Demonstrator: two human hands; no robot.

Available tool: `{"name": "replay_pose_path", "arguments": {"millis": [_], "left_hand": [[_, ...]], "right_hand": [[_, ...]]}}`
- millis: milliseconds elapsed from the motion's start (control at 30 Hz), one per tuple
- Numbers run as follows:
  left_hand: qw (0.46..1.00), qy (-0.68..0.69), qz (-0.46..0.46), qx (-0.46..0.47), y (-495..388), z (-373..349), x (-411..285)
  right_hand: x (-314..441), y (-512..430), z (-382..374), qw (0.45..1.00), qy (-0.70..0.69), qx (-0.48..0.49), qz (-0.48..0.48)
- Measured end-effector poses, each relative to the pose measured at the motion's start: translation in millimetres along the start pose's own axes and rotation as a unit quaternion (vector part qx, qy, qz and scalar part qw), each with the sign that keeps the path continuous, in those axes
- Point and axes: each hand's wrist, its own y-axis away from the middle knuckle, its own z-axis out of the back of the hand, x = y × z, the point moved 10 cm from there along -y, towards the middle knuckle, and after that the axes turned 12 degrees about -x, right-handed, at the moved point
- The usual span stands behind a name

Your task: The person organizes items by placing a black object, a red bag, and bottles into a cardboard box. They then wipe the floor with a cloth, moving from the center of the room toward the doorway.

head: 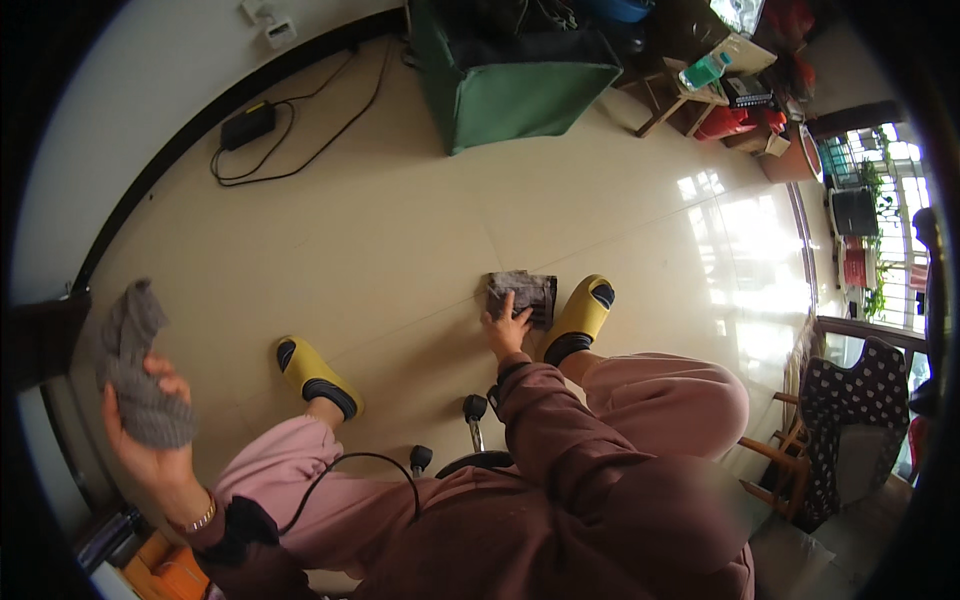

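My left hand (154, 435), raised at the left, is closed around a grey knitted item (139, 367), possibly a sock. Part of it sticks up above the fingers and hangs bent over them. Down at the floor, my right hand (508, 330) lies with spread fingers on a dark, flat, roughly square packet or folded cloth (541, 289); which of these it is I cannot tell. That dark thing sits on the tiles just beside the yellow slipper (585, 311) on my right foot. The other yellow slipper (319, 371) is on my left foot.
Ahead stands a green fabric storage box (525, 105). A black power adapter (247, 126) with a looping cable lies near the wall. A wooden stool (701, 90) bears a bottle (703, 72). Chair casters (474, 407) show below me, and a chair (795, 442) stands at right.
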Motion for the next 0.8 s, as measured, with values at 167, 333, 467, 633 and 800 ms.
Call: {"name": "replay_pose_path", "arguments": {"millis": [167,333,467,633,800], "left_hand": [[0.999,-0.027,-0.009,-0.038,1,-8,9],[0.995,-0.035,-0.013,-0.092,0,-4,12],[0.997,-0.064,-0.017,-0.049,-1,-6,8],[0.994,-0.089,-0.024,-0.065,-23,-12,6],[0.993,-0.110,0.009,-0.041,-21,-60,43]], "right_hand": [[69,-42,9,0.994,0.056,-0.015,0.093],[134,-97,26,0.989,-0.001,-0.043,0.143],[177,-123,14,0.972,0.050,-0.031,0.227],[211,-136,27,0.921,0.069,-0.100,0.371],[148,-203,76,0.939,-0.163,-0.189,0.235]]}}
